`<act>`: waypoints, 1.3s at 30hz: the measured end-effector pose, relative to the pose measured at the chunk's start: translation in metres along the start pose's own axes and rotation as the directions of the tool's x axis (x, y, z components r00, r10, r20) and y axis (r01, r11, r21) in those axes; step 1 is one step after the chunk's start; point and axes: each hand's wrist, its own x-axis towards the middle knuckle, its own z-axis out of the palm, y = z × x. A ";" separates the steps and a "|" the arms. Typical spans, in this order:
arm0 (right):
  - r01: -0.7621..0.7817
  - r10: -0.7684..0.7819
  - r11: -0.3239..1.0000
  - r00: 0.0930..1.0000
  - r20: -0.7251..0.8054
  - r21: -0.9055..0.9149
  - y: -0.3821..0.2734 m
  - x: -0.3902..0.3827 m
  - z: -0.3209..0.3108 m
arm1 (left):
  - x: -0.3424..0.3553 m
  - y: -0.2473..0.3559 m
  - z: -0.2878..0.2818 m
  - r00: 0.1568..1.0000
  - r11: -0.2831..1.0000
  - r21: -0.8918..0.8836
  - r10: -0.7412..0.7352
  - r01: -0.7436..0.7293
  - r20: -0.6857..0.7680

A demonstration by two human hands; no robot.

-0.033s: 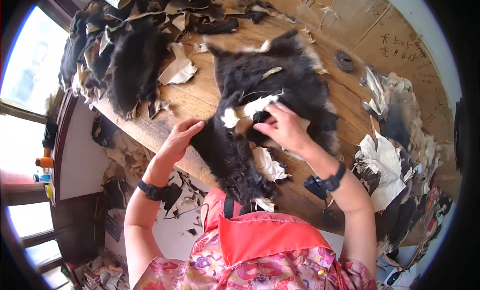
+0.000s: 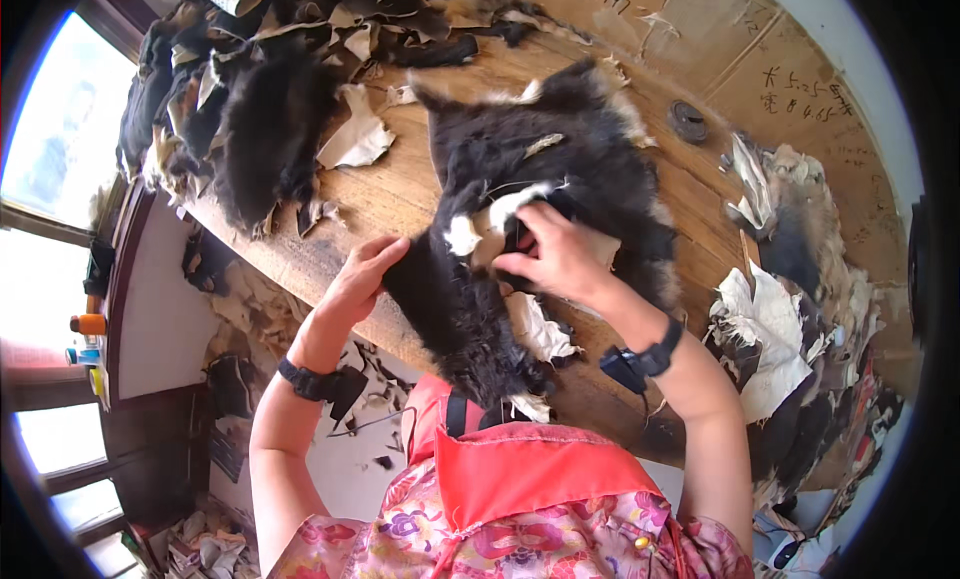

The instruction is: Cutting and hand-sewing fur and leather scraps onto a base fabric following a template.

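Note:
A black fur pelt (image 2: 600, 159) with pale ragged edges lies across the wooden table in front of me. My left hand (image 2: 362, 277) pinches its left edge, thumb on top, other fingers partly hidden. At the pelt's middle my right hand (image 2: 560, 257) has its thumb and fingers curled round a small black-and-white fur piece (image 2: 492, 227); its fingertips are partly hidden. A white skin flap (image 2: 540, 329) shows just below the right hand. One narrow pale scrap (image 2: 543, 145) rests on the fur farther up.
Dark pelts (image 2: 270, 129) are heaped at the far left, beside a loose cream scrap (image 2: 358, 131). A round dark disc (image 2: 687, 121) sits at the right of the wooden table (image 2: 380, 204). More skins, including a white one (image 2: 765, 339), pile up at the right against cardboard (image 2: 700, 29).
My right hand has shifted slightly left, its fingers curling closer over the black-and-white piece, which has bent a little. The left hand stays at the pelt's edge.

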 end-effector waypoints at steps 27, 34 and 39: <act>-0.052 0.048 0.999 0.836 -0.547 0.008 -0.032 -0.065 -0.049 | 0.030 -0.002 0.132 0.859 0.998 -0.030 -0.039 0.064 0.510; -0.043 0.096 0.983 0.952 0.291 -0.181 -0.051 -0.128 -0.070 | -0.044 0.032 0.071 0.831 0.813 -0.172 0.542 -0.556 -0.125; 0.086 0.047 0.968 0.863 0.503 -0.238 -0.053 -0.122 -0.023 | -0.104 0.037 0.027 0.468 0.599 0.179 0.749 -0.780 -0.468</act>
